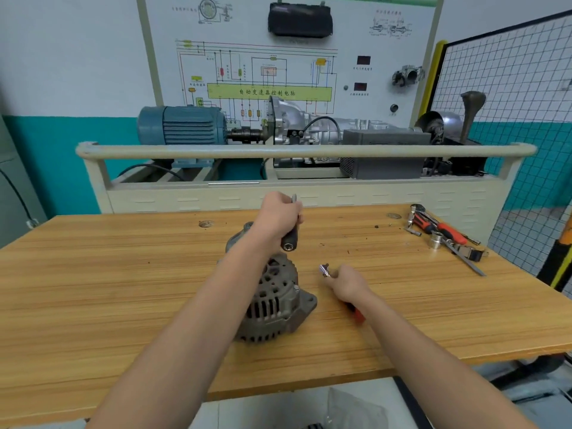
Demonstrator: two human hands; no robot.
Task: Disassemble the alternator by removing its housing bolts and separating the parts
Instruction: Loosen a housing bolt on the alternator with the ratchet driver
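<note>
Head view: the alternator [272,300] lies on its side near the middle of the wooden bench [123,289]. The left hand [280,216] is raised above its far end, fingers curled round a black-handled tool [290,236]. The right hand [348,284] rests on the bench just right of the alternator, fingers wrapped round a red-handled tool [356,314] with its metal tip showing. More tools [442,235] lie at the far right
</note>
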